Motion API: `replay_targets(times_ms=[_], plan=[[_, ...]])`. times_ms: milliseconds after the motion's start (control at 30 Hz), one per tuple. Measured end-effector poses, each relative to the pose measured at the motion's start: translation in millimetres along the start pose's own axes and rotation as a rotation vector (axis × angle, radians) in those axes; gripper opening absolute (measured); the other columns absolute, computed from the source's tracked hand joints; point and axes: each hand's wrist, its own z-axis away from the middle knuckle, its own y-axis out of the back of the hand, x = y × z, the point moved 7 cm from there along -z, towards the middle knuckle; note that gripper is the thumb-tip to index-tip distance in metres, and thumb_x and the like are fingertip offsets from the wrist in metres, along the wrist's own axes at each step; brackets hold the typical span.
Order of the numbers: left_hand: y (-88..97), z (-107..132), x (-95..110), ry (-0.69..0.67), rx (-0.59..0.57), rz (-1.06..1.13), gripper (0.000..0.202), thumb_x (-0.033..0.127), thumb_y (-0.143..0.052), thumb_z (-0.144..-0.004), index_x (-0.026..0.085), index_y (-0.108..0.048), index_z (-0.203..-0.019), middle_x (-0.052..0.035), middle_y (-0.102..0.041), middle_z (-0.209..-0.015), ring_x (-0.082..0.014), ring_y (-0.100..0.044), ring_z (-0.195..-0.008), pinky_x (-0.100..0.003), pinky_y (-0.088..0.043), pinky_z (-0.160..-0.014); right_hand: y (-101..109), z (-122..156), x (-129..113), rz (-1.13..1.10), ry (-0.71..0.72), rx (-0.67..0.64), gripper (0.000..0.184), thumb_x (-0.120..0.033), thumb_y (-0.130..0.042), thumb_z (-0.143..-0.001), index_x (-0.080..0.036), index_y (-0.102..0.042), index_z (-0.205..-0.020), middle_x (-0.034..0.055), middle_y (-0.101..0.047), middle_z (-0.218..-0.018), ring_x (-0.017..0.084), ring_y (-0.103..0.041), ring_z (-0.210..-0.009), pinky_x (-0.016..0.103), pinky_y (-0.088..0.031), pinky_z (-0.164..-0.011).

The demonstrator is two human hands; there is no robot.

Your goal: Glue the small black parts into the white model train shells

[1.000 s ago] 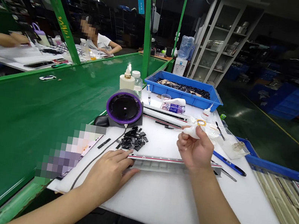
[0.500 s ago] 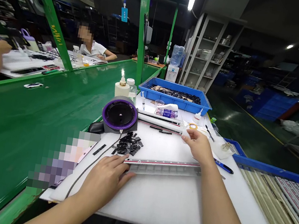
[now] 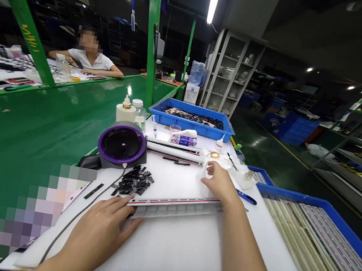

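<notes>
We find the left hand [image 3: 99,228] spread flat, its fingertips touching the end of a long white ribbed strip [image 3: 174,208] with a red line, lying on the white tabletop [image 3: 175,255]. The right hand [image 3: 219,183] is curled, a small white item [image 3: 201,173] at its fingers; we cannot tell whether it is pinched. A heap of black pieces [image 3: 133,181] lies just beside the strip.

Blue tray [image 3: 185,126] of black pieces [image 3: 194,118]; purple-rimmed round device [image 3: 119,156]; pump bottle [image 3: 125,113]; blue pen [image 3: 246,197]; water dispenser [image 3: 191,93]; shelf cabinet [image 3: 232,74]; co-worker [image 3: 91,60] (seated, beyond the green tabletop [image 3: 66,116]).
</notes>
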Motion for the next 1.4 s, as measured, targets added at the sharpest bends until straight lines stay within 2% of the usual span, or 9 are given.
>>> replay_targets(times_ms=[100, 200, 300, 433, 667, 1000, 1100, 1200, 1400], plan=[[-0.9, 1.4, -1.8, 0.002, 0.022, -0.01, 0.026, 0.043, -0.056, -0.084, 0.022, -0.07, -0.083, -0.0093, -0.073, -0.108, -0.0288, -0.068, -0.092, -0.044, -0.055, -0.08, 50.6, 5.6, 18.9, -0.111, -0.01, 0.245, 0.034, -0.031, -0.067, -0.076, -0.016, -0.062, -0.106, 0.0051, -0.064, -0.089, 0.019, -0.06, -0.078, 0.028, -0.045, -0.07], [-1.1, 1.0, -2.9, 0.001, 0.039, -0.02, 0.029, 0.046, -0.055, -0.084, 0.022, -0.071, -0.084, -0.0091, -0.073, -0.105, -0.0287, -0.068, -0.091, -0.043, -0.055, -0.079, 110.4, 12.3, 68.1, -0.094, -0.135, 0.587, 0.041, -0.047, -0.06, -0.078, -0.012, -0.066, -0.099, 0.0051, -0.061, -0.074, 0.018, -0.055, -0.063, 0.029, -0.042, -0.06], [-1.0, -0.6, -2.6, -0.017, 0.053, -0.024, 0.031, 0.048, -0.054, -0.084, 0.022, -0.071, -0.085, -0.0082, -0.074, -0.102, -0.0281, -0.069, -0.09, -0.042, -0.055, -0.078, 136.7, 7.2, 115.4, -0.004, -0.251, 0.608, 0.051, -0.051, -0.064, -0.07, -0.01, -0.068, -0.099, 0.005, -0.061, -0.069, 0.019, -0.054, -0.06, 0.028, -0.038, -0.056], [-2.3, -1.0, -3.5, -0.02, 0.056, -0.025, 0.032, 0.049, -0.054, -0.084, 0.022, -0.071, -0.085, -0.008, -0.074, -0.102, -0.0279, -0.069, -0.091, -0.042, -0.056, -0.079, 132.6, -3.9, 138.6, 0.032, -0.224, 0.468, 0.036, -0.05, -0.067, -0.063, -0.016, -0.072, -0.074, 0.0051, -0.063, -0.063, 0.02, -0.056, -0.059, 0.029, -0.037, -0.057], [-6.0, 0.9, -5.5, -0.012, 0.044, -0.004, 0.032, 0.05, -0.054, -0.083, 0.022, -0.071, -0.086, -0.0082, -0.074, -0.102, -0.0285, -0.068, -0.092, -0.043, -0.056, -0.079, 131.1, -8.9, 140.0, 0.039, -0.189, 0.511, 0.031, -0.046, -0.068, -0.064, -0.017, -0.073, -0.073, 0.0035, -0.063, -0.061, 0.02, -0.054, -0.058, 0.029, -0.035, -0.058], [-4.9, 1.0, -5.6, -0.015, 0.072, -0.001, 0.03, 0.048, -0.056, -0.082, 0.022, -0.07, -0.084, -0.0082, -0.074, -0.1, -0.0285, -0.068, -0.091, -0.043, -0.056, -0.079, 140.7, 6.1, 134.1, -0.163, -0.217, 0.782, 0.028, -0.042, -0.073, -0.059, -0.016, -0.066, -0.062, 0.002, -0.057, -0.054, 0.018, -0.05, -0.055, 0.029, -0.034, -0.055], [-3.5, 0.9, -4.2, -0.019, 0.076, -0.003, 0.029, 0.046, -0.056, -0.083, 0.021, -0.07, -0.084, -0.0089, -0.074, -0.101, -0.0282, -0.068, -0.09, -0.044, -0.056, -0.079, 153.4, 26.4, 125.3, -0.318, -0.228, 0.984, 0.032, -0.047, -0.065, -0.069, -0.016, -0.061, -0.072, -0.0026, -0.048, -0.054, 0.014, -0.043, -0.051, 0.027, -0.034, -0.05], [-2.4, -0.1, -3.2, -0.01, 0.073, 0.003, 0.027, 0.044, -0.057, -0.083, 0.02, -0.07, -0.083, -0.0096, -0.074, -0.103, -0.0285, -0.068, -0.091, -0.045, -0.055, -0.08, 159.4, 43.3, 109.7, -0.502, -0.23, 1.058, 0.031, -0.047, -0.061, -0.075, -0.019, -0.049, -0.073, -0.0085, -0.034, -0.052, 0.01, -0.033, -0.044, 0.023, -0.03, -0.041], [0.5, -0.7, -1.5, 0.035, 0.041, 0.067, 0.026, 0.041, -0.057, -0.084, 0.019, -0.069, -0.077, -0.0102, -0.074, -0.099, -0.0281, -0.067, -0.093, -0.044, -0.054, -0.082, 123.7, 59.3, 56.8, -1.312, -0.227, 0.798, 0.026, -0.019, -0.075, -0.065, -0.016, -0.053, -0.077, -0.0108, -0.03, -0.057, 0.003, -0.024, -0.042, 0.012, -0.021, -0.033]])
